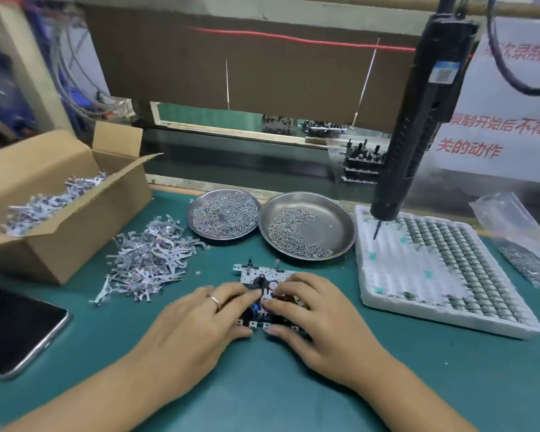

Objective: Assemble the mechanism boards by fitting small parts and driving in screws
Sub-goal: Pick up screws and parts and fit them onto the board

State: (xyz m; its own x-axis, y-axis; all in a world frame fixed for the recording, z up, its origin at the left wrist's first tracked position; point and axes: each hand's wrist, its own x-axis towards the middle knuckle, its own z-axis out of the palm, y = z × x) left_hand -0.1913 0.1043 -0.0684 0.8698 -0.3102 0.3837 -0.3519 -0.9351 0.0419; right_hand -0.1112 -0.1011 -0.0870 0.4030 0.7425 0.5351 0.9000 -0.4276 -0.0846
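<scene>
While both hands work over it, the mechanism board [264,277] lies flat near the front edge of the green mat [293,385], midway along. Left hand [197,319]: fingers extended, pressing the board's left side. Right hand [318,310]: fingertips bent down onto its centre; whether they pinch a part cannot be told. Stage, judged: part-fitting; screws still to come, since the electric screwdriver [418,120] hangs unused above the foam parts tray [387,294]. Supplies: metal clip pile [150,260], two steel screw dishes [223,215] [307,227], cardboard box [53,207] at the left edge. Finished boards [360,157] sit stacked beyond the back edge.
</scene>
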